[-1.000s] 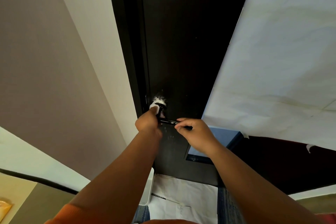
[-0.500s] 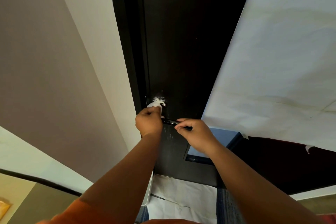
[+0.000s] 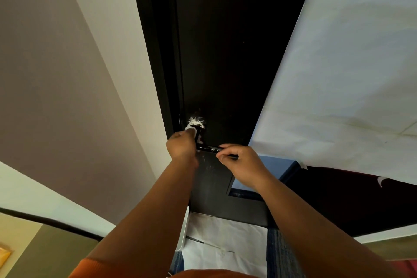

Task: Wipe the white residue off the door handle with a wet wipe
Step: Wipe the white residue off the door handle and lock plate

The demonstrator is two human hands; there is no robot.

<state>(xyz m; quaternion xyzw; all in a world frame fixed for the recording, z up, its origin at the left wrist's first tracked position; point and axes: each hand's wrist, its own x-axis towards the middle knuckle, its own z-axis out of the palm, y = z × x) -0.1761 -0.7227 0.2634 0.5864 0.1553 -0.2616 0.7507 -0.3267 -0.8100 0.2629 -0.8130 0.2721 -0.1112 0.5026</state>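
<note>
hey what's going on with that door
A person is cleaning the black lever door handle on a dark door. The left hand holds a white wet wipe against the handle's base, where white residue is caked. The right hand pinches the lever's free end. The residue is not yet wiped off, and pale specks dot the door below the handle.
</note>
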